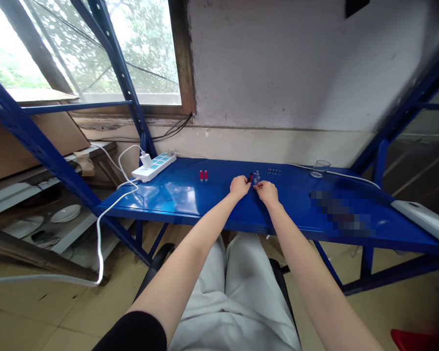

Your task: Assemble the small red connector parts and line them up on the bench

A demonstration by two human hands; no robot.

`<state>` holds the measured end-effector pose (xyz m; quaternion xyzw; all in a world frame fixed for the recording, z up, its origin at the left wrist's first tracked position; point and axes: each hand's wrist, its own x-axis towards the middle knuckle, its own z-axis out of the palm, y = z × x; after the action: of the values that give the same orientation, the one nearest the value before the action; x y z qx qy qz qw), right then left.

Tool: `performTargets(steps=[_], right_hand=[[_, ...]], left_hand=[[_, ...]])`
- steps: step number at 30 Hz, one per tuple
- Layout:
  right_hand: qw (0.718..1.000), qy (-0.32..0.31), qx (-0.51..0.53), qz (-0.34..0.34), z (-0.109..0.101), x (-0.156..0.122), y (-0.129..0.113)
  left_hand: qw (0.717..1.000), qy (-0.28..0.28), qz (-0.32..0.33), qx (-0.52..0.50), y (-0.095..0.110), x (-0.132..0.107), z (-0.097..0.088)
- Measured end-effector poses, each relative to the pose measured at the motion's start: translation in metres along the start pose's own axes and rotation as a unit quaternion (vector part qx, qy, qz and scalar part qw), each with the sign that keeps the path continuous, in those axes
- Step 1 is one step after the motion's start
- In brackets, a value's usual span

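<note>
My left hand point(240, 186) is closed, its fingertips pinching a small red-and-black piece point(250, 177) just above the blue table. Close beside it, my right hand point(266, 191) has its thumb and fingers pressed together; what they hold, if anything, is too small to make out. Between and just behind the fingertips is a small clear, bluish object point(256, 175), and I cannot tell whether a hand touches it. Two short red cylinders with pale ends, a left one point(201, 175) and a right one point(206, 175), stand or lie side by side to the left. Several tiny pieces point(274, 171) form rows behind my right hand.
The blue table point(175, 195) runs along the wall. At its left end lies a white power strip point(154, 166) with a plugged-in cable. A clear glass point(319, 168) is at the back right, a blurred dark item point(342, 214) before it. A white object point(424, 222) overlaps the right edge.
</note>
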<state>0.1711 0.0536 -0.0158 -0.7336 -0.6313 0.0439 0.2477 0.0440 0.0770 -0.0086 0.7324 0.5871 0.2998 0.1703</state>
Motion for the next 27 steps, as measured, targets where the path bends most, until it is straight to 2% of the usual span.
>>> performTargets(steps=[5, 19, 27], right_hand=[[1.000, 0.011, 0.010, 0.009, 0.0025, 0.0019, 0.0020], [1.000, 0.006, 0.002, 0.013, -0.0005, -0.0005, -0.0002], [1.000, 0.011, 0.003, 0.007, 0.0006, -0.0014, 0.0001]], left_hand=[[0.999, -0.010, -0.007, 0.042, 0.0022, -0.0018, -0.0031], [0.997, 0.008, 0.003, 0.081, 0.0055, -0.0034, 0.0002], [0.993, -0.015, 0.007, 0.116, 0.0058, -0.0047, -0.0080]])
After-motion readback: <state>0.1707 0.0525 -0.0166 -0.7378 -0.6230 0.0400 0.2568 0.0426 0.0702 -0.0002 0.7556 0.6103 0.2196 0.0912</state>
